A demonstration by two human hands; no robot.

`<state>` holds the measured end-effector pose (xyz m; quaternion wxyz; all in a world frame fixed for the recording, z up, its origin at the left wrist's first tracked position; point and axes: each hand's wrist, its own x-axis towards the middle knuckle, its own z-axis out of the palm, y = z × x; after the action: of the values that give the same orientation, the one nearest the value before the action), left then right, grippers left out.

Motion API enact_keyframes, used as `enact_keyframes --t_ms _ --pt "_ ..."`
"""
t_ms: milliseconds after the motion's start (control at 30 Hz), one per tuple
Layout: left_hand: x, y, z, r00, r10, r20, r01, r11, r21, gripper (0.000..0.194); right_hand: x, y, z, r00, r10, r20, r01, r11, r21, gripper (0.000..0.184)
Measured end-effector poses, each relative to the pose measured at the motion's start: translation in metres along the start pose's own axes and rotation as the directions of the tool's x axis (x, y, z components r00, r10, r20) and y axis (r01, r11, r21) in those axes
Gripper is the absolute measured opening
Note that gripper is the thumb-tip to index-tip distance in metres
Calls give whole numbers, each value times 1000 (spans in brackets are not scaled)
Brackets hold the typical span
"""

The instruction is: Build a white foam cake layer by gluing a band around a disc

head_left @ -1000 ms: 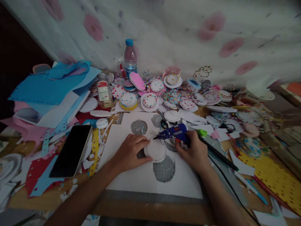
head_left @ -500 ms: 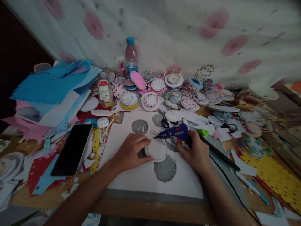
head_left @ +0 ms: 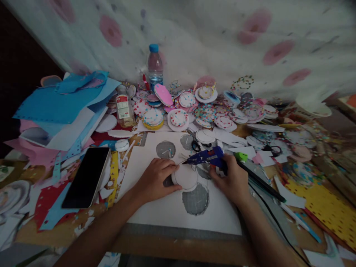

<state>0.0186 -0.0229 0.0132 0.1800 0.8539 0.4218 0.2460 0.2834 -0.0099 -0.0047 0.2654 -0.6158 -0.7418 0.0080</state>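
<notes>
The table spreads under and around both hands, so littered with scraps that anything hot dropped on it could mark or stick to paper. Beyond the hands runs a pile of decorated rounds; a careless forward reach could topple some of its stacks.

Beneath both hands lies the white sheet, cut through with round holes; if it slides under the left wrist, the work could shift, and drips could fall through the holes onto the grey surface below. To the right hand's near right, the cord trails past the forearm; a snag there could jerk the gun.

Well to the left of the left hand, the phone lies on scraps, probably safe unless that arm sweeps outward.

The right hand is wrapped around the gun's handle; I cannot tell whether the trigger is squeezed. Too hard a squeeze could flood the edge.

The left hand pinches the white disc by its left side, between thumb and fingers, just left of the right hand. A loose pinch could let it turn or its layers slip.

Just beyond the gap between the hands sit the scissors, easy to nudge. Smallest, the nozzle points at the left hand's fingertips, so a slight overshoot could burn them.
</notes>
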Motion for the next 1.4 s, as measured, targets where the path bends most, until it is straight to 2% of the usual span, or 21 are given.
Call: enact_keyframes --t_ms 1400 --pt "0 4 -3 1000 6 28 -7 999 54 48 3 -1 -3 989 -131 -68 128 991 -46 21"
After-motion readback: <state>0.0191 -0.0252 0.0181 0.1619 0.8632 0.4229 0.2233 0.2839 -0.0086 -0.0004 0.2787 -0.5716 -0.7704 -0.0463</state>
